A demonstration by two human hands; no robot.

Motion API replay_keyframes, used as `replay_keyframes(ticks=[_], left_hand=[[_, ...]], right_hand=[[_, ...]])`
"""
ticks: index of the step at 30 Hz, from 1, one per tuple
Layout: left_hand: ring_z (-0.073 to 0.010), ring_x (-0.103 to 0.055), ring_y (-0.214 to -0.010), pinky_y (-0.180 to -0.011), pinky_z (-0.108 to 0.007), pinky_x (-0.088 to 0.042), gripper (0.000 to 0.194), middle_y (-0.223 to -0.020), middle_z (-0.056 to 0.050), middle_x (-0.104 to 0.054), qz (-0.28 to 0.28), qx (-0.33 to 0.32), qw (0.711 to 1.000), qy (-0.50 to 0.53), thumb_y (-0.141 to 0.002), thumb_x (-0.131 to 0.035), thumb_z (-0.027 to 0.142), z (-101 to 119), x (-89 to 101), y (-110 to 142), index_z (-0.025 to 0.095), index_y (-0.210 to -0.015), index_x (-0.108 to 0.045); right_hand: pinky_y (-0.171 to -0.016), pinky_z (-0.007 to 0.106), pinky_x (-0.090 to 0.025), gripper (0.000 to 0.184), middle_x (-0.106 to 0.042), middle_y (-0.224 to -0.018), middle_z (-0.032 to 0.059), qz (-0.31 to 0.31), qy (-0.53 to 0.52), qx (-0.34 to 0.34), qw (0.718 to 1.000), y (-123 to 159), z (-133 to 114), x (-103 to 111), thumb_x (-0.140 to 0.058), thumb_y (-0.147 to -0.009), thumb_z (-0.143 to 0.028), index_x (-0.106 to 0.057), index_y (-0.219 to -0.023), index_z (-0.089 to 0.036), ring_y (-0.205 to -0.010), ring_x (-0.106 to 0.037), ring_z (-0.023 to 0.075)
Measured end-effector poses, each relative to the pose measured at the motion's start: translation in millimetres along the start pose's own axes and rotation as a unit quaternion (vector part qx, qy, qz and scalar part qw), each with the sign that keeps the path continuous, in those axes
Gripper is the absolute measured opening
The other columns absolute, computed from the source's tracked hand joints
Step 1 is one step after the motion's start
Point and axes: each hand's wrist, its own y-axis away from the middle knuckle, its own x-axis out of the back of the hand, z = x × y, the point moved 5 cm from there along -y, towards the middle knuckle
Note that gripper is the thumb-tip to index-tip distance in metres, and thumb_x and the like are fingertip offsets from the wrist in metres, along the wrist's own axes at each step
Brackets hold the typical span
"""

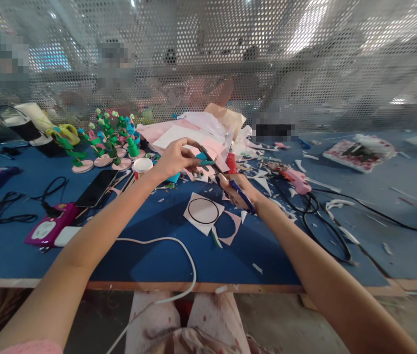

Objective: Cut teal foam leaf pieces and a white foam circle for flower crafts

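My left hand (174,156) is raised over the middle of the table, fingers pinched on a small teal paper piece (206,162). Scissors (244,195) with blue handles are gripped in my right hand (239,189). Their dark blades point away to the upper left and lie against the teal piece; whether they are cutting through it I cannot tell. Below both hands on the table lie a pale square sheet (203,209) with a black ring on it and a pink scrap (235,228) with a round cut-out.
Several paper plants (114,140) on round pink bases stand at the back left, near a paper cup (142,166). A phone (97,189) and a purple power strip (51,228) lie at left. A pink glue gun (296,180) with a black cord is at right. Scraps litter the table.
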Motion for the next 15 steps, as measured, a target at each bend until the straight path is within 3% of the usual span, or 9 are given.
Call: replay_keyframes(ticks=[6, 11, 15], left_hand=[[-0.0096, -0.06, -0.044, -0.048, -0.021, -0.049, 0.04, -0.053, 0.005, -0.059, -0.004, -0.006, 1.0, -0.005, -0.064, -0.074, 0.012, -0.4, 0.5, 0.1, 0.01, -0.096, -0.051], [-0.0101, -0.061, -0.046, -0.05, -0.021, -0.05, 0.041, -0.053, 0.005, -0.059, 0.009, -0.006, 1.0, -0.016, -0.065, -0.073, 0.011, 0.8, 2.1, -0.5, 0.01, -0.099, -0.05], [-0.0097, -0.061, -0.046, -0.05, -0.021, -0.051, 0.043, -0.054, 0.005, -0.059, 0.022, -0.006, 0.999, -0.024, -0.066, -0.072, 0.01, 1.0, 5.0, -0.4, 0.009, -0.103, -0.051]], right_hand=[[-0.041, 0.024, -0.03, 0.048, -0.033, -0.039, -0.0025, 0.006, 0.026, 0.035, 0.999, -3.9, -1.6, 3.0, -0.044, -0.074, -0.066, -0.035, -0.055, -0.023, -0.045, -0.042, 0.013], [-0.044, 0.024, -0.031, 0.05, -0.033, -0.041, -0.0021, 0.056, 0.046, 0.041, 0.997, -2.4, 1.3, 3.4, -0.04, -0.078, -0.064, -0.032, -0.052, -0.022, -0.047, -0.042, 0.0126], [-0.048, 0.025, -0.033, 0.051, -0.037, -0.043, -0.0013, 0.056, 0.08, 0.041, 0.994, -4.3, 5.3, 7.4, -0.033, -0.081, -0.064, -0.031, -0.052, -0.022, -0.047, -0.041, 0.0117]])
